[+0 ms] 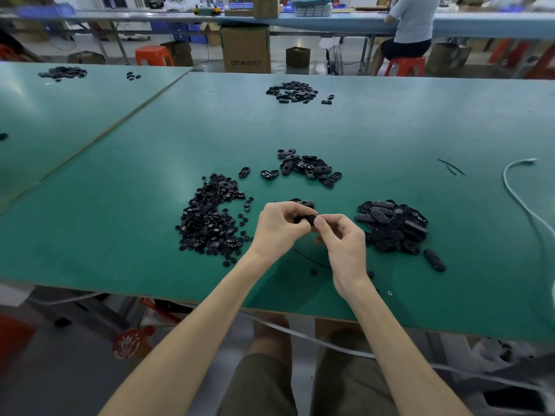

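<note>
Both hands meet above the green table (pixel 120 223), holding one small black plastic part (pixel 305 219) between them. My left hand (pixel 279 228) grips it from the left with curled fingers. My right hand (pixel 342 235) pinches its right end with thumb and fingers. Most of the part is hidden by the fingers. A heap of small round black pieces (pixel 210 219) lies left of my hands. A heap of black oval shells (pixel 392 225) lies to the right. A third heap of oval shells (pixel 309 168) sits just beyond my hands.
A farther heap of black parts (pixel 292 92) lies near the table's back edge. A white cable (pixel 519 199) curves along the right side. One oval shell (pixel 435 259) and thin black strips (pixel 450 167) lie loose. A person (pixel 413 25) sits on a red stool at the bench behind.
</note>
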`<act>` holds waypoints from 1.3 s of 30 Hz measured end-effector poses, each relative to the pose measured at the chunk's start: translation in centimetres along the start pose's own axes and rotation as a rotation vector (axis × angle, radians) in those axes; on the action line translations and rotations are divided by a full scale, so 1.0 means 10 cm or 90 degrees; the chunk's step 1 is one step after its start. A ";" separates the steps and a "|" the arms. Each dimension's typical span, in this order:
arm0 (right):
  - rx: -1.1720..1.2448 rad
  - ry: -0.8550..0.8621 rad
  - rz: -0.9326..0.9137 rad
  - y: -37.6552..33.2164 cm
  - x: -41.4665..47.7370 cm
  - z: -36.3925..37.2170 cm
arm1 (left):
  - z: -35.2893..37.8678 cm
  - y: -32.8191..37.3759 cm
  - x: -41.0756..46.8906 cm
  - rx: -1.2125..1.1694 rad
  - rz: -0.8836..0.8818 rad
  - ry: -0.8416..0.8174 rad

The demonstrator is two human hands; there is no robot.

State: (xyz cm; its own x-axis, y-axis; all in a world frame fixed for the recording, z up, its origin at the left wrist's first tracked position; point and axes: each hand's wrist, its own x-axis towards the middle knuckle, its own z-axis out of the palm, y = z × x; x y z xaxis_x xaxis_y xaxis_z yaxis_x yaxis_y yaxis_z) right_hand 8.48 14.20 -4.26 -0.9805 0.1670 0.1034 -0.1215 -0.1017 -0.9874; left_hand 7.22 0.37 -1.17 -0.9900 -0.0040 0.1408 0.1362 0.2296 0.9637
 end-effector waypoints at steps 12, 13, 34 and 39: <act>0.002 0.007 -0.005 0.02 0.00 0.00 | -0.12 -0.04 -0.02 -0.068 -0.005 -0.047; -0.001 0.007 -0.004 0.02 0.00 0.00 | -0.11 -0.04 -0.02 -0.061 -0.003 -0.039; -0.002 -0.001 0.011 0.03 0.03 0.01 | 0.42 0.27 0.53 0.182 0.051 -0.015; -0.017 0.005 0.014 0.08 0.04 0.02 | 0.02 0.01 0.61 0.520 0.036 -0.013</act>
State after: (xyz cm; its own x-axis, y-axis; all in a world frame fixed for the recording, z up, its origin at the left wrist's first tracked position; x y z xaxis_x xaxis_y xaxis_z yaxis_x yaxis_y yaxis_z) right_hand 7.95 13.99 -4.97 -0.9818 0.1721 0.0805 -0.0952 -0.0791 -0.9923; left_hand 1.22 0.61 -0.25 -0.9839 0.0448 0.1731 0.1247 0.8657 0.4848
